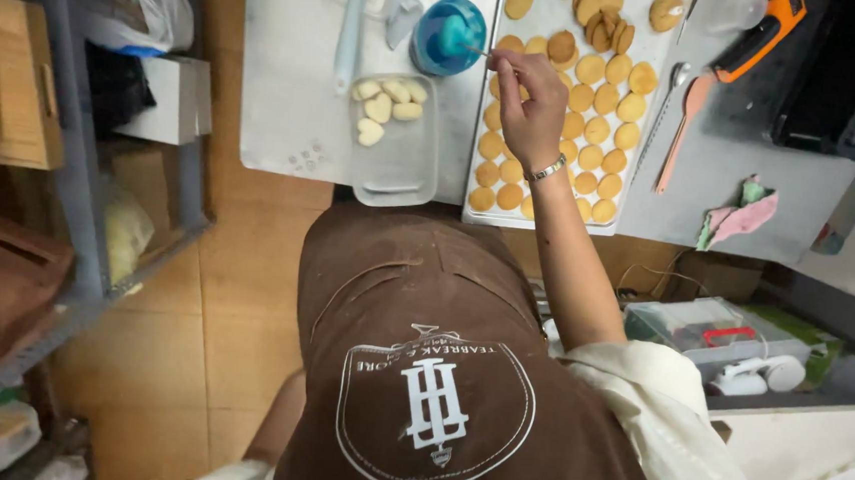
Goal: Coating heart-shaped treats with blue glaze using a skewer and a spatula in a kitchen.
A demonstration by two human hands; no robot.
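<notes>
The right hand (pixel 534 112) is closed in a pinch on a thin stick (pixel 476 50), and it hovers over the baking tray (pixel 540 210), which is full of round golden cookies (pixel 596 131). The tip of the stick points to a blue round container (pixel 449 35) just left of the tray. Also left of the tray, a clear plastic box (pixel 398 153) holds pale dough pieces (pixel 385 105). Right of the tray lie a peach spatula (pixel 684 128) and a pink cloth (pixel 742 217). The left hand is not visible.
</notes>
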